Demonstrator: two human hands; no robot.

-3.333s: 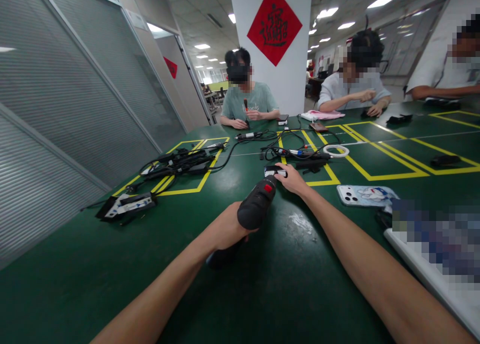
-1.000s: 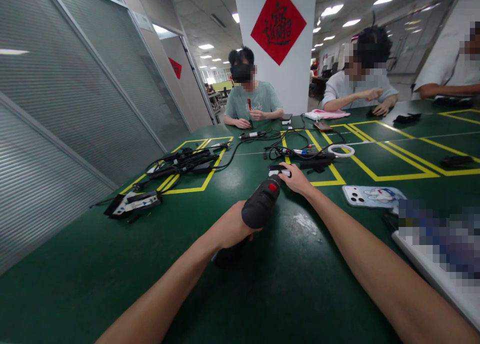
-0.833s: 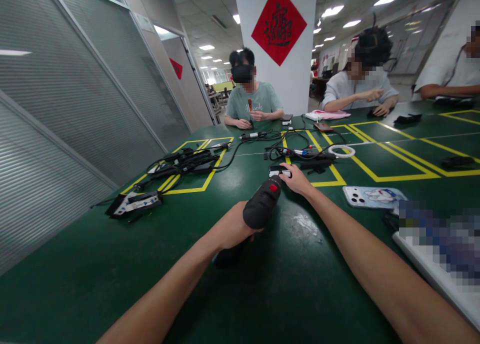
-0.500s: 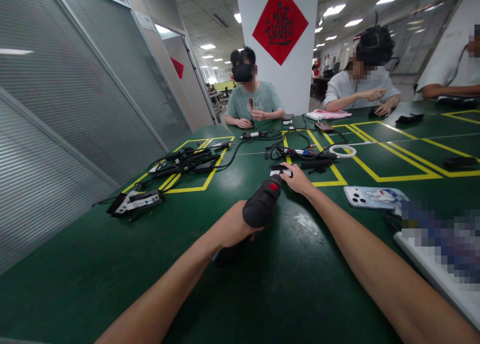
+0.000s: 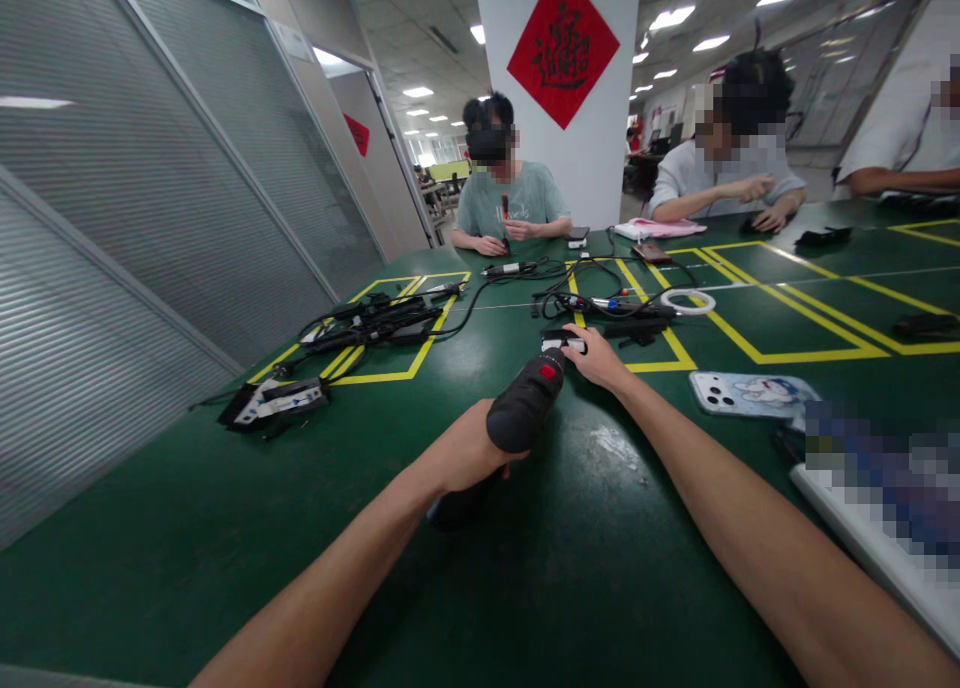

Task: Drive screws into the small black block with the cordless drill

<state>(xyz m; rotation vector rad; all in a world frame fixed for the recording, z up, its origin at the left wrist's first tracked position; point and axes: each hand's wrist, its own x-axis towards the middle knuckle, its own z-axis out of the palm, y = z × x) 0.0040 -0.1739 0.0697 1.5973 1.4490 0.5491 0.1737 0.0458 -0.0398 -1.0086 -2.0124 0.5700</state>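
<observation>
My left hand (image 5: pixel 466 455) is wrapped round the grip of a black electric screwdriver (image 5: pixel 525 408) with a red mark on top, its nose pointing away from me. Right at that nose, my right hand (image 5: pixel 598 356) presses down on a small black and white part (image 5: pixel 559 341) lying on the green table (image 5: pixel 225 528). The fingers of my right hand are curled over the part's near edge. The screwdriver's tip is hidden between its body and the part.
A phone in a white patterned case (image 5: pixel 742 392) lies right of my right arm. A white ring (image 5: pixel 687 300) and tangled black cables (image 5: pixel 600 303) lie beyond. More tools and cables (image 5: pixel 360 323) sit at left, a black and white device (image 5: pixel 274 400) nearer. Three people sit across.
Both hands, the screwdriver and the small part keep their places; the view has only drifted slightly.
</observation>
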